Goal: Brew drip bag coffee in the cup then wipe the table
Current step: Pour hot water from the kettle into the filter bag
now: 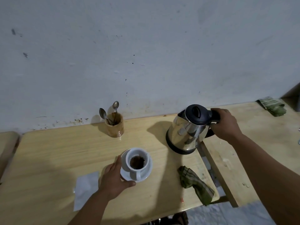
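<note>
On the wooden surface (53,153), the left hand (113,177) is cupping the saucer (146,173) under the white cup (137,161) (dark grounds inside), while the right hand (225,125) is gripping the steel kettle (186,130) by its handle, no lettering legible.

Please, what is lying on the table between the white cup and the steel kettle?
In the head view, nothing lies between the cup and the kettle: only bare table with the kettle's shadow across it.
</note>
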